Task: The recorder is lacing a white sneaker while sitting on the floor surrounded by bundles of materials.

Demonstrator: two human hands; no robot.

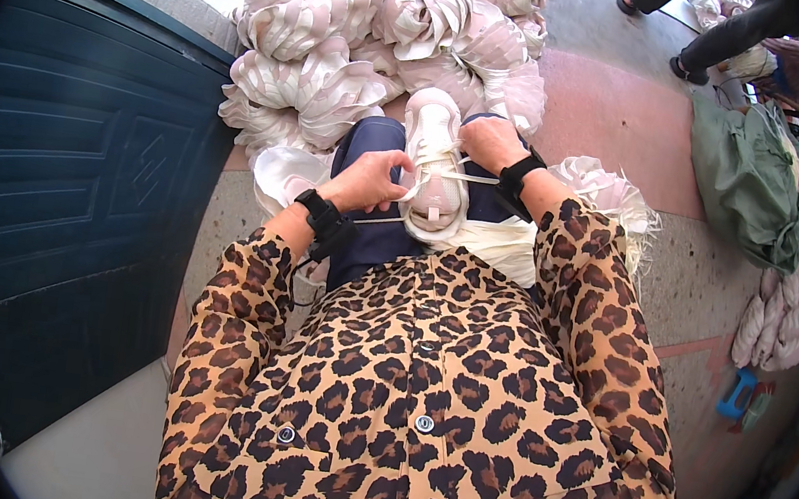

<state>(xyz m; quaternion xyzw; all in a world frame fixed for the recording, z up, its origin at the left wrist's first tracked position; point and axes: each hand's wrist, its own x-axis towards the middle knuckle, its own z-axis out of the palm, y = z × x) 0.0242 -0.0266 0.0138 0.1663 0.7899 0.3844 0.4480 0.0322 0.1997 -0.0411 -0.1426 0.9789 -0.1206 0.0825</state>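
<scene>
Left hand, right hand apart, both pinching laces, pale shoe between, pale bundles piled beyond, green cloth rightward.

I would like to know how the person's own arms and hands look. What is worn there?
The left sleeve and right sleeve are tan with black-and-brown leopard spots. The left wristband and right wristband are black. The left hand and right hand wear no gloves.
</scene>
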